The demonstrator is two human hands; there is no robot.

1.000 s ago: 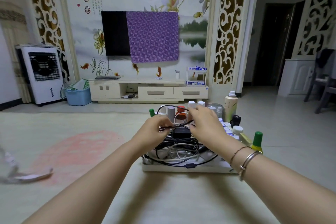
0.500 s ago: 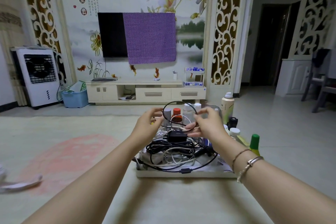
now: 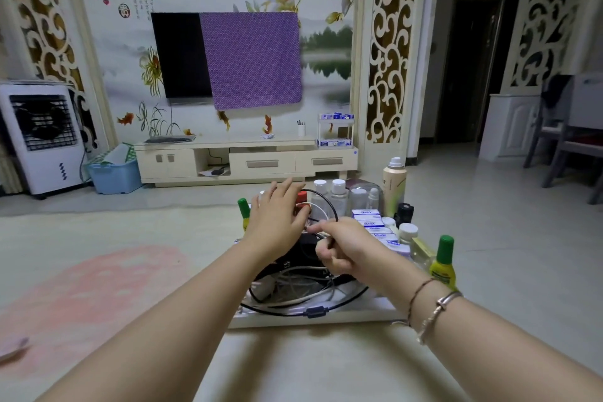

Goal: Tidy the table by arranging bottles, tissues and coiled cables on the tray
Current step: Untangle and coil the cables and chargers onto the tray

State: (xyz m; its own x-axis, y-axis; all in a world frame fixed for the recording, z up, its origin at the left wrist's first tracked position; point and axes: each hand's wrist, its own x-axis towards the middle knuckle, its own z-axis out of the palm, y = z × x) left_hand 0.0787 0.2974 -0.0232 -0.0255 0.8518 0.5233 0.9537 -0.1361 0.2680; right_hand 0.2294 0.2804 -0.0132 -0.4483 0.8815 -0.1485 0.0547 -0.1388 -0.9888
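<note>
A white tray sits on the table ahead of me, filled with a tangle of black and white cables. A loop of black cable stands up over the pile. My right hand is curled around that cable at the loop's base. My left hand hovers over the back of the pile, fingers spread and holding nothing. Behind the cables stand white bottles and a tall beige bottle. Blue-and-white tissue packs line the tray's right side. A green-capped yellow bottle stands at the right edge.
Another green-capped bottle stands at the tray's back left. The table surface is cream with a pink patch on the left. Beyond it are a TV cabinet, a blue basket and a white air cooler.
My left hand let go of the cable and spread open, moving toward the back. My right hand dropped nearer, still gripping the black cable whose loop now stands taller.
</note>
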